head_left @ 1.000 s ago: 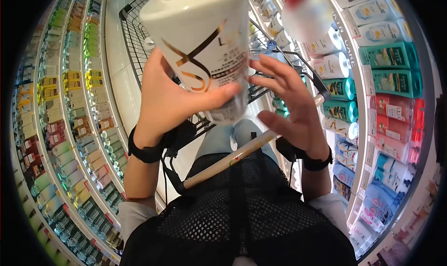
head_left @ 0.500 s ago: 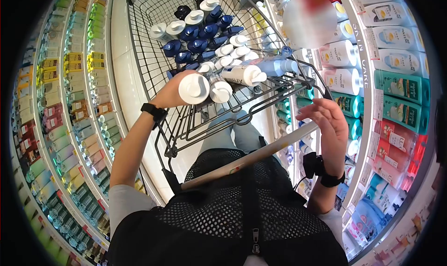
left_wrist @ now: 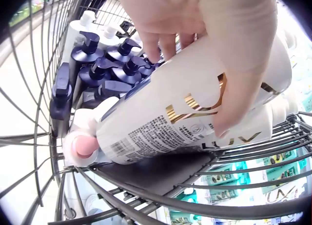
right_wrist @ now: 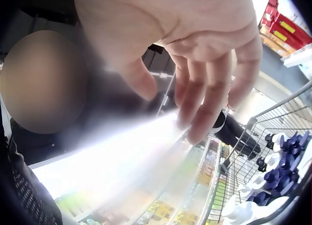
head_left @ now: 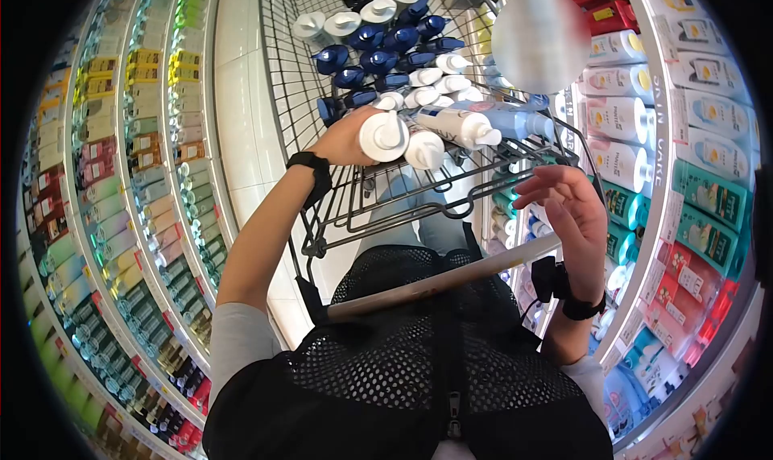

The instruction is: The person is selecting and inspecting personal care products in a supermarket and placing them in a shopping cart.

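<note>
Both hands (head_left: 345,140) (head_left: 572,212) forward, well apart

The bottle (left_wrist: 180,88) is white with gold lettering and small black print; pump tops (head_left: 378,61) at twelve o'clock are navy, the cart (left_wrist: 243,210) dark grey, the handle (head_left: 435,284) cream, the dotted mesh vest (head_left: 362,371) black, the sleeves (head_left: 241,339) pale grey; yellow packs (head_left: 185,67) show at ten o'clock, teal packs (head_left: 713,194) at three, red boxes (head_left: 612,17) between one and two
</note>
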`<state>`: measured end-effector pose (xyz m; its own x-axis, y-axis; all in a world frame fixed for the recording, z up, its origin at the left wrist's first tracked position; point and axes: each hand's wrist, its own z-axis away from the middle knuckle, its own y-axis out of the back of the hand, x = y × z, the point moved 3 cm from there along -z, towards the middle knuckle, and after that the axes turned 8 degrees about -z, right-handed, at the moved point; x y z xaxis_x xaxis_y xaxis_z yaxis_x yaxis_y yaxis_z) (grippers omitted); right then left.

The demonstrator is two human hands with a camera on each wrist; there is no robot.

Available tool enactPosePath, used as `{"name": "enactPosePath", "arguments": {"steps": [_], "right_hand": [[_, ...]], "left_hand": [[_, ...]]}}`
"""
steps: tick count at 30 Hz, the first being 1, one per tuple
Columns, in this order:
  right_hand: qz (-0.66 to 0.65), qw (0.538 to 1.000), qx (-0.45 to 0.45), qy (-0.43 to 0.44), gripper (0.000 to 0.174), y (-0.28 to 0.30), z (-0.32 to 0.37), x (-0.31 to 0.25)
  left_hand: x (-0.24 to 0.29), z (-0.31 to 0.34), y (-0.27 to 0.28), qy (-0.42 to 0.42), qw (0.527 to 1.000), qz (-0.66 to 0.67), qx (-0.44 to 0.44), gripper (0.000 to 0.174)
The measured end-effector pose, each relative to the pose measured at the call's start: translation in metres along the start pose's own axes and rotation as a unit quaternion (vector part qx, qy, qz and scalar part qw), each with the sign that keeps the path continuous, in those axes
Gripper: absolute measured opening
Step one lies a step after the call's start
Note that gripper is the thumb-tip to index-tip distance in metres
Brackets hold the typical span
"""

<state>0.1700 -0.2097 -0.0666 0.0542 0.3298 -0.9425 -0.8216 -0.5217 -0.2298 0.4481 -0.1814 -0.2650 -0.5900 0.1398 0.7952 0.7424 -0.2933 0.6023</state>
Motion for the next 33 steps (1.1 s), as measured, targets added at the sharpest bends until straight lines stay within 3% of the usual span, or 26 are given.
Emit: {"name": "enactPosePath", "arguments": {"steps": [5, 7, 12, 15, 17, 20, 25, 28, 30, 31, 33], "right_hand": [[0.002, 1.0, -0.019, -0.014, 0.026, -0.013, -0.018, 0.005], [-0.045, 0.998, -0.03, -0.017, 0.026, -0.016, -0.022, 0.008], [-0.054, 0.998, -0.041, -0.012, 0.026, -0.021, -0.027, 0.01], [-0.055, 0.998, -0.033, -0.023, 0.026, -0.02, -0.027, 0.01], [-0.031, 0.999, -0.025, -0.028, 0.025, -0.019, -0.025, 0.011], [-0.036, 0.999, -0.024, -0.025, 0.025, -0.017, -0.019, 0.012], [-0.03, 0.999, 0.003, -0.011, 0.024, -0.015, -0.002, 0.011], [-0.02, 0.999, 0.037, -0.003, 0.023, -0.009, 0.015, 0.011], [-0.021, 0.998, 0.067, 0.007, 0.024, -0.003, 0.029, 0.01], [-0.02, 0.996, 0.083, 0.014, 0.024, -0.001, 0.037, 0.009], [-0.029, 0.99, 0.134, 0.014, 0.025, 0.008, 0.059, 0.005]], "left_hand": [[-0.008, 0.003, -0.007, 0.035, 0.999, 0.036, 0.009, 0.071], [-0.004, 0.003, -0.003, 0.062, 0.998, 0.008, -0.026, 0.08], [0.011, 0.01, -0.002, 0.022, 0.984, -0.108, -0.138, 0.077], [0.013, 0.022, 0.0, 0.077, 0.98, -0.103, -0.151, 0.073], [0.003, 0.03, 0.002, 0.058, 0.979, -0.134, -0.143, 0.072], [0.015, 0.039, 0.016, 0.131, 0.962, -0.151, -0.187, 0.082], [0.019, 0.051, 0.024, 0.095, 0.976, -0.106, -0.166, 0.085], [0.026, 0.057, 0.037, 0.137, 0.955, -0.205, -0.164, 0.069], [0.045, 0.061, 0.051, 0.089, 0.958, -0.263, -0.078, 0.046], [0.064, 0.062, 0.06, 0.076, 0.96, -0.264, -0.046, 0.037], [0.121, 0.062, 0.076, 0.11, 0.965, -0.228, -0.069, 0.031]]}}
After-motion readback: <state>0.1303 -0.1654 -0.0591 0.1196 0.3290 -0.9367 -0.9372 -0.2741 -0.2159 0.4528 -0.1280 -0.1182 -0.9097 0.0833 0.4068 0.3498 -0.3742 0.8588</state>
